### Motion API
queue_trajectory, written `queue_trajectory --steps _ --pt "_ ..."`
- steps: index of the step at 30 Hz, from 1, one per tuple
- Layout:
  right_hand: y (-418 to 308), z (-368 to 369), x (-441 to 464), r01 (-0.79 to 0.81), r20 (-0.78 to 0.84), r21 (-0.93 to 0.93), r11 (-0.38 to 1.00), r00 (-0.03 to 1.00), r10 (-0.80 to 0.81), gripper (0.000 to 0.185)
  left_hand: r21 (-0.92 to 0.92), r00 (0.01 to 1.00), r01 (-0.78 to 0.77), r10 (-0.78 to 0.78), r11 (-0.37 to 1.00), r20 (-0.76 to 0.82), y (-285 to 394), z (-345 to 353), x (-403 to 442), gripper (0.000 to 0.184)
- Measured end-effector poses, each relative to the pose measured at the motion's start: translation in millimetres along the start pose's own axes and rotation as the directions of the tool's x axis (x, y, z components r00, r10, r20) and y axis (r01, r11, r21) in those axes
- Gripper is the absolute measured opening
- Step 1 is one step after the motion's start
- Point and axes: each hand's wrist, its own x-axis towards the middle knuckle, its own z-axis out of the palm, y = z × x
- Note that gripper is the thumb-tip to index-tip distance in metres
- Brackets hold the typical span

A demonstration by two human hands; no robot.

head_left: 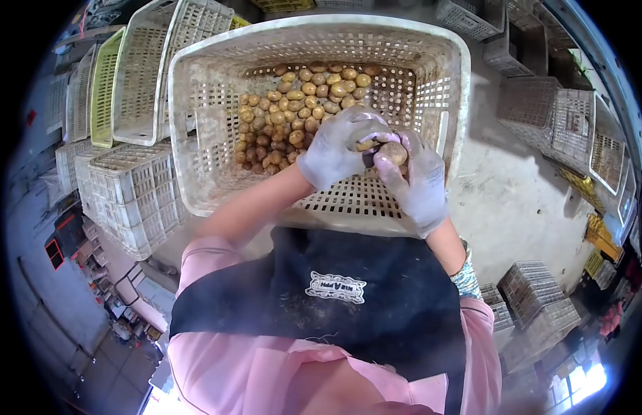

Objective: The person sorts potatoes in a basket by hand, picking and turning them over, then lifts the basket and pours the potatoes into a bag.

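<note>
Above the crate [435, 48], the right hand's [419, 185] fingers pinch a potato [391, 154] that looks round, its long axis unclear. The left hand's [342, 145] fingers curl about a second potato [366, 145], partly hidden.

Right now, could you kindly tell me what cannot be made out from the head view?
All in the head view:
- The far side of the potato between the hands: hidden by the potato itself.
- Whatever the left hand encloses: largely covered by its curled fingers.
- The crate floor under the potato pile: covered by the pile.
- Anything outside the bright window: lost in glare.
</note>
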Motion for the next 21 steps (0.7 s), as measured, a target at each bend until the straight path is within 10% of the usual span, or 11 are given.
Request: queue_trajectory --steps 4,8,11,15,21 --pt "-1.8 11.6 6.6 -0.091 -0.007 0.166 0.982 0.996 0.093 0.038 0.099 0.993 0.116 -0.114 0.988 -0.023 13.1 -9.0 -1.0 0.04" --pt "4.1 15.1 3.8 -0.132 -0.038 0.434 0.891 0.986 0.165 0.047 -0.268 0.988 0.096 -0.125 0.959 -0.091 15.9 -17.7 -3.4 0.04" --pt "11.6 9.9 8.4 0.166 -0.139 0.055 0.985 0.978 -0.157 0.056 -0.26 0.922 0.384 -0.384 0.886 0.053 38.8 -24.7 -2.7 0.037" --pt "14.7 5.8 6.3 0.165 -0.04 0.098 0.981 0.986 -0.162 0.059 0.143 0.999 0.038 -0.039 0.989 0.002 37.3 -23.7 8.3 0.038" --pt "7.6 -0.3 0.3 -0.213 0.205 0.642 0.737 0.973 0.103 0.063 -0.228 0.921 0.391 -0.377 0.892 0.101 31.7 -21.8 9.9 0.025"
